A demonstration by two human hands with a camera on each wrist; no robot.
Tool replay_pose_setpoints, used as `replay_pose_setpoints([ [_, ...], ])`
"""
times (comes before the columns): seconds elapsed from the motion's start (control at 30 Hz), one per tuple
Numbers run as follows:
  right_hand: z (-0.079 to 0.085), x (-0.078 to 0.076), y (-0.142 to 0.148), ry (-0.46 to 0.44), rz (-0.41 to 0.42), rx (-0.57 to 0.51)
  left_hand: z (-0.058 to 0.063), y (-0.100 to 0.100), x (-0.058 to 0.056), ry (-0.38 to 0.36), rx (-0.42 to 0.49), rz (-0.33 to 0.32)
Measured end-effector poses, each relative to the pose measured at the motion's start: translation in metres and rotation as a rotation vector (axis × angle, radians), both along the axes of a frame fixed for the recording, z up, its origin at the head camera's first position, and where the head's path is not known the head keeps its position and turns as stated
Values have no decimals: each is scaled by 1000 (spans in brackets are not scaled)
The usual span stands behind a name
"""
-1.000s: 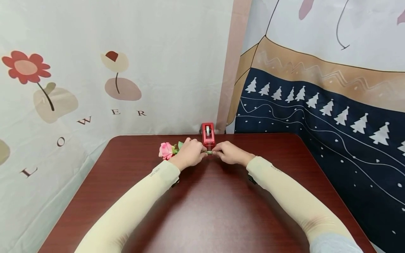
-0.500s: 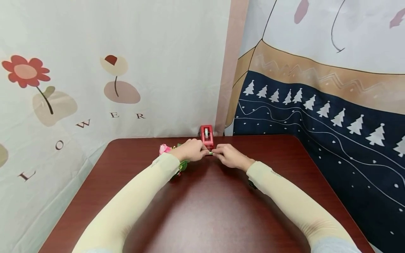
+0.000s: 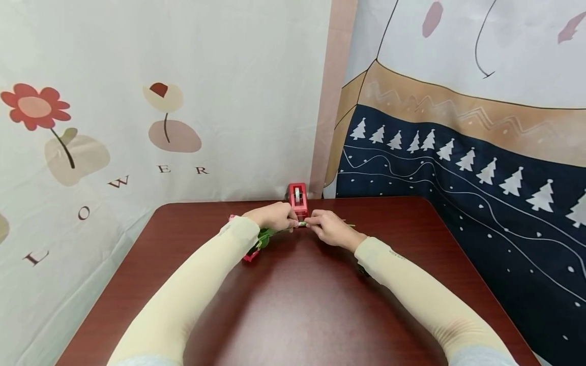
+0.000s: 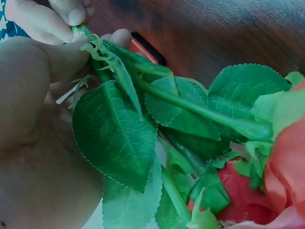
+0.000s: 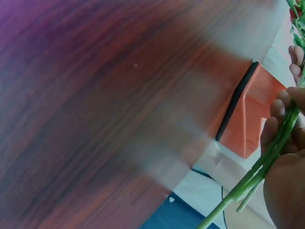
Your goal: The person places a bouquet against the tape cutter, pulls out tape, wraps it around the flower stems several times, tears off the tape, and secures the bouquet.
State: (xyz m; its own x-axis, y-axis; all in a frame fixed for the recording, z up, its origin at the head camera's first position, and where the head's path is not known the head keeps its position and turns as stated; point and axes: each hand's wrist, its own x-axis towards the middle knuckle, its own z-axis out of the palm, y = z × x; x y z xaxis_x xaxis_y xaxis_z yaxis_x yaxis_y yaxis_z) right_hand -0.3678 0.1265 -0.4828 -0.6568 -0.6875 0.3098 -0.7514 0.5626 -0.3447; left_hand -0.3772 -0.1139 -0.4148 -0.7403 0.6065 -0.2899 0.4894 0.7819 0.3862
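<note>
A small bunch of artificial roses lies across both hands over the far part of the table. My left hand (image 3: 276, 216) grips the stems just below the serrated green leaves (image 4: 114, 138). A red bloom (image 3: 251, 255) shows under the left sleeve, while the other blooms are mostly hidden behind it. My right hand (image 3: 332, 229) pinches the stems close beside the left fingertips. The bare green stems (image 5: 267, 164) run through the right hand and out past its far side. Right behind the hands stands a red tape dispenser (image 3: 298, 201) with a roll in it.
The dark reddish-brown table (image 3: 311, 305) stretches from the arms to its back edge. A pale printed curtain (image 3: 247, 101) hangs behind it, and a navy curtain with white trees (image 3: 458, 203) hangs at the right.
The bunch has turned in the hands: the pink bloom has slipped behind the left sleeve, and a red bloom with leaves has come out below it. Stem ends now show beyond the right hand.
</note>
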Motion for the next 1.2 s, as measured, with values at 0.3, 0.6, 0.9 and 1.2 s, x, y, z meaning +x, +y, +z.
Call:
replay_pose_setpoints([
  [0.3,8,-2,-4,-108,-8,31,-4,-2,2,98,17,-7],
  [0.6,15,-13,-10,-318,-63,99,-8,0,10,226,16,10],
  [0.9,21,-15,-12,-256,-46,103,-16,1,18,471,-30,-29],
  [1.2,14,-14,-9,-195,-32,38,-25,2,25,490,39,15],
])
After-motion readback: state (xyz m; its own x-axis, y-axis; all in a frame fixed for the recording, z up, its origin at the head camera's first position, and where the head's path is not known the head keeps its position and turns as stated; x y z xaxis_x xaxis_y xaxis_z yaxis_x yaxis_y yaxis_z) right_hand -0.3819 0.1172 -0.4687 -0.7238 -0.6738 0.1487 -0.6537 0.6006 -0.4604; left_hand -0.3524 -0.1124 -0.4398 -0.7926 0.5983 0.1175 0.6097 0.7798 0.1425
